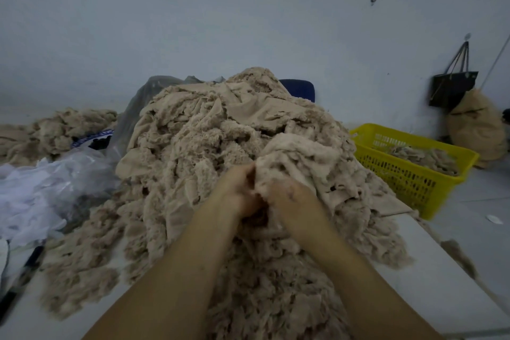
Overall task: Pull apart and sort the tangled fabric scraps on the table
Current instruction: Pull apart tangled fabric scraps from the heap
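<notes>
A big heap of tangled beige fabric scraps (209, 130) covers the middle of the white table (430, 284). My left hand (237, 188) and my right hand (289, 199) sit close together at the front of the heap. Both grip the edge of one fluffy beige scrap (298, 154) that folds up over the right side of the pile. The fingertips are buried in the cloth. A smaller pile of beige scraps (63, 130) lies at the back left.
A yellow plastic basket (408, 174) holding a few scraps stands right of the table. Clear and white plastic bags (41, 188) lie on the left. A dark bag (452, 88) hangs on the wall above a stuffed beige sack (477, 127). A dark tool (24, 273) lies at the left edge.
</notes>
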Available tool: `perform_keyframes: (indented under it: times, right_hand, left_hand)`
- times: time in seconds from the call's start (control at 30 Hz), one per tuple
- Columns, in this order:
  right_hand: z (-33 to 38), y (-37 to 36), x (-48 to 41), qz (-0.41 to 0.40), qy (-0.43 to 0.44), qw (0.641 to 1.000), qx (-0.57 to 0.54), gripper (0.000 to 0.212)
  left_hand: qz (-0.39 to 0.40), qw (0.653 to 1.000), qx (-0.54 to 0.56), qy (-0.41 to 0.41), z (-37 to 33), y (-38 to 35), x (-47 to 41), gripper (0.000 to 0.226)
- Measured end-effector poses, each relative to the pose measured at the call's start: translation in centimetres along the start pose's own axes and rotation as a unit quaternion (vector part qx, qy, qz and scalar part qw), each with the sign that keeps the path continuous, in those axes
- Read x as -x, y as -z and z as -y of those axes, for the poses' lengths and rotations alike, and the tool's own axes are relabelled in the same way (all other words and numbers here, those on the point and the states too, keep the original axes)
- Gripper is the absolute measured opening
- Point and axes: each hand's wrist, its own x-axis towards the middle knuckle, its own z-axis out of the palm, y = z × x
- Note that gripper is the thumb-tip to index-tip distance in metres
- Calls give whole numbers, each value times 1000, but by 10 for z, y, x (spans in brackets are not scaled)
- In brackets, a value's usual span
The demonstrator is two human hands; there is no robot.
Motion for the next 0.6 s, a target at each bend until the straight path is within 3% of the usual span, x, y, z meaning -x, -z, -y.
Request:
perform_keyframes:
  times: [0.07, 0.13, 0.27, 0.33, 0.4, 0.5, 0.6]
  right_hand:
    - [1, 18, -7, -90, -95, 977, -171, 52]
    - [-4, 34, -15, -126, -146, 909, -369, 51]
    - [-28, 61, -17, -208, -165, 844, -466, 41]
    - [-41, 79, -15, -242, -168, 857, -422, 36]
    - [-46, 83, -18, -224, -171, 901, -329, 36]
    - [-32, 54, -20, -86, -186, 953, -222, 45]
    - [-14, 22, -26, 62, -208, 940, -263, 48]
  left_hand:
    - [-34, 997, 63, -29, -6, 6, -3, 31]
    - [-34, 991, 120, -53, -8, 13, -4, 33]
    - [-57, 982, 141, -111, -14, 32, -2, 17]
    - [-59, 978, 167, -110, -23, 44, -3, 22]
    - [-46, 984, 127, -118, -28, 46, 0, 32]
    - [10, 991, -15, -135, -16, 27, 6, 29]
    - [35, 966, -143, -211, -1, 17, 11, 20]
